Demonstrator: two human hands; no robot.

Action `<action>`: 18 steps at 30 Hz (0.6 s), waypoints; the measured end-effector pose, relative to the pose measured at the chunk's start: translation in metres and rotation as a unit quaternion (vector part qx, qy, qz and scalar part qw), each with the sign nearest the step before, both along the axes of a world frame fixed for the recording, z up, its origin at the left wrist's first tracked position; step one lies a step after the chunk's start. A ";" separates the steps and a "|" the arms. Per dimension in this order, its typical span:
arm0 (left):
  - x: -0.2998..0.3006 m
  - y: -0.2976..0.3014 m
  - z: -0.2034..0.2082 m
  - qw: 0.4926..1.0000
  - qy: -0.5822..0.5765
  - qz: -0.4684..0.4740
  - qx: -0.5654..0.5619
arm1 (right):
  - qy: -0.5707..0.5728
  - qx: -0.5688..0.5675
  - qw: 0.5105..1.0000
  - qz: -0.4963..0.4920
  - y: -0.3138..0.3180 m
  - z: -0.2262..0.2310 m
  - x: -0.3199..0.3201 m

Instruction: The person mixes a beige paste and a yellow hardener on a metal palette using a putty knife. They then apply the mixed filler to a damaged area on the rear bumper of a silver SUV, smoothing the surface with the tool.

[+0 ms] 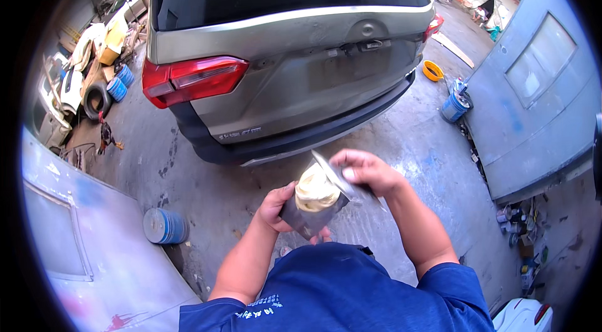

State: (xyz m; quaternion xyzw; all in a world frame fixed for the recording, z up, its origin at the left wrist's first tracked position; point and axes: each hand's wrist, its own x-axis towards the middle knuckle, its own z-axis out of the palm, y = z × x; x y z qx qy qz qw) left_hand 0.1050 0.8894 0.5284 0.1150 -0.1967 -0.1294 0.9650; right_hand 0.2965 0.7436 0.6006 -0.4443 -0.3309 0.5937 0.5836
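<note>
An auto body workshop, by the look of it. A grey SUV (276,40) with a scuffed, dull-patched tailgate fills the upper middle of the frame. Cream-coloured paste (316,189) sits on a flat plate (302,223) below it. A loose tyre (106,106) lies by piled scrap at upper left, cans (514,228) crowd the lower right, and paint smears mark the metal door (116,238) at lower left.
</note>
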 end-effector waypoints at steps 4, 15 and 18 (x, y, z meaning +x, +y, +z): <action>-0.004 0.002 0.009 0.996 0.065 0.057 0.024 | -0.107 0.058 0.974 -0.189 -0.004 0.005 0.014; 0.004 0.001 0.007 0.986 0.107 0.108 0.062 | -0.559 0.258 0.783 -0.084 -0.019 0.031 -0.005; 0.005 -0.001 0.004 0.987 0.111 0.104 0.053 | -0.674 0.220 0.703 -0.051 -0.024 0.030 0.009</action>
